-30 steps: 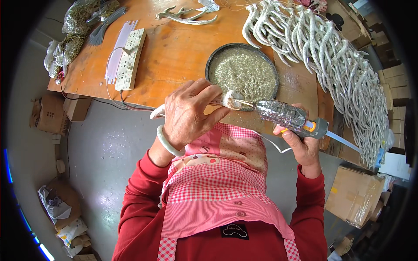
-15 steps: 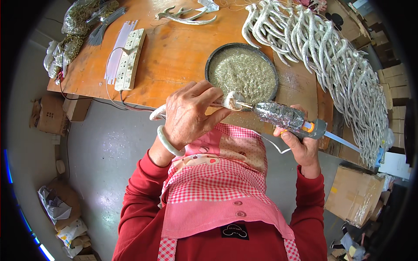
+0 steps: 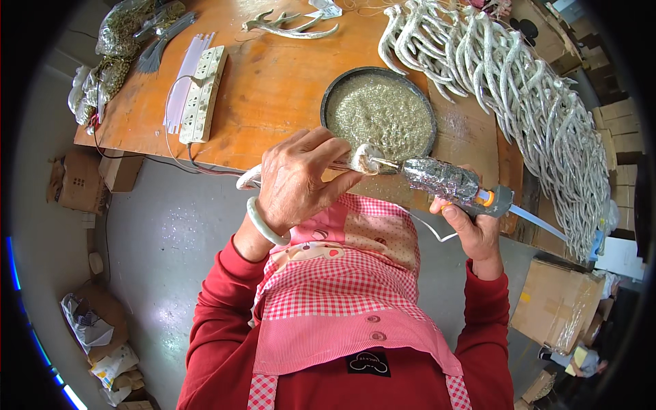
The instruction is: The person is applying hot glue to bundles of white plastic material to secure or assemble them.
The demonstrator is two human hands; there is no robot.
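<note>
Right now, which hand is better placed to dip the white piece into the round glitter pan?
Probably the left hand: its fingers pinch the white antler piece beside the glitter pan. The right hand is occupied gripping the glue gun.

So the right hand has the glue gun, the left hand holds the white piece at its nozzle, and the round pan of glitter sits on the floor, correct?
Not quite. The head view shows the round pan of glitter on the orange table, not the floor. The rest holds: the right hand grips the glue gun, and the left hand holds the white piece at its nozzle.
</note>
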